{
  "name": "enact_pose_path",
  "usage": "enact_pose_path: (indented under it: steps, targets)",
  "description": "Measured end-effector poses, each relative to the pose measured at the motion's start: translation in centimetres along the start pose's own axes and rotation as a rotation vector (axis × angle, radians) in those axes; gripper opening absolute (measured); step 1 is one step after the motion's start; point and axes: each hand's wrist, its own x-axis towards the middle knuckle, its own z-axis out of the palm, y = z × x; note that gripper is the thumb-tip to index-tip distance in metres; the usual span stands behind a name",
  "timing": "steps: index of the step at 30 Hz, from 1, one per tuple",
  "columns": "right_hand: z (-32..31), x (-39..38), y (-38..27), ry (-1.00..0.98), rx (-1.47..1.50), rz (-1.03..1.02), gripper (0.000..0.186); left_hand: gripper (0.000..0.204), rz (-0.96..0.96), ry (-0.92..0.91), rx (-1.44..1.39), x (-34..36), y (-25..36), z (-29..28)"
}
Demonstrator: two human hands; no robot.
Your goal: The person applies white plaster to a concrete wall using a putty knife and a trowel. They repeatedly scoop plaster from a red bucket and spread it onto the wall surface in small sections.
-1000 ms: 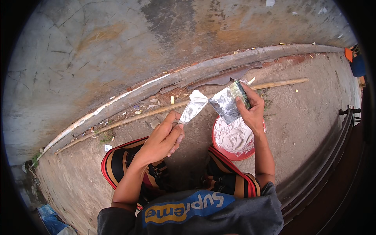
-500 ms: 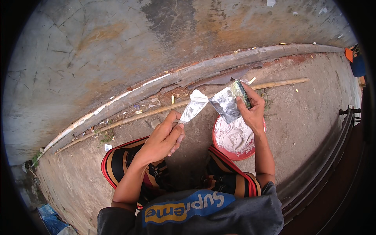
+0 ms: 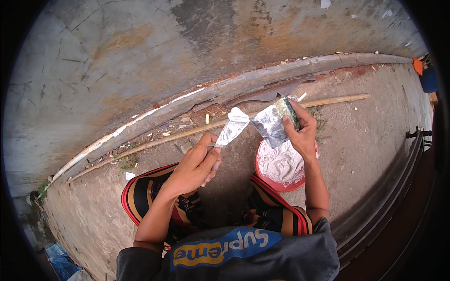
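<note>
While the putty knife [image 3: 233, 127] sits in the left hand [image 3: 194, 166], its blade carries a lump of white paste at the tip and points up and to the right, touching or nearly touching the lower left edge of the flat board [image 3: 274, 122] gripped by the right hand [image 3: 302, 136]. Left fingers are clenched around the knife handle, which is hidden inside the fist. Right fingers wrap the far edge of the board, thumb on the near face; the board is smeared grey and white. Both tools are held above the ground, just over and left of the red bucket [image 3: 281, 173] of white paste, which stands by the right knee.

Compared with one second ago: blade and board keep nearly the same positions. The left hand is a little more closed, and the blade tip now sits closer to the board edge. The bucket has not moved.

Outward: striped trousers [image 3: 145, 194], a grey shirt [image 3: 262, 260] at the lower edge, a long pole [image 3: 187, 133] lying on the dirt along the base of a stained grey wall [image 3: 140, 56].

Hard to make out: whether blade and board actually meet; the bucket's near rim, covered by the right forearm; feet, lost in shadow between the knees; blue and orange objects [image 3: 424, 75] cut off at the right rim.
</note>
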Motion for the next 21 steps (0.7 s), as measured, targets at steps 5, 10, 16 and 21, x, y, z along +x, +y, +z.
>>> enact_pose_path:
  steps: [5, 10, 16, 21]
  targets:
    - [0.03, -0.04, -0.02, 0.014, -0.04, -0.023, 0.041, 0.014, 0.002, -0.001, 0.013, 0.02, -0.02, 0.04]
    - [0.09, -0.14, 0.05, 0.014, -0.018, 0.011, 0.042, 0.013, 0.001, 0.0, 0.014, -0.02, -0.11, -0.01]
    - [0.06, -0.08, -0.09, 0.026, 0.0, -0.001, 0.042, 0.014, 0.0, 0.001, 0.025, 0.05, -0.01, 0.05]
    - [0.07, -0.11, 0.36, 0.02, -0.035, -0.025, 0.042, 0.013, -0.002, 0.007, 0.024, 0.14, 0.02, 0.06]
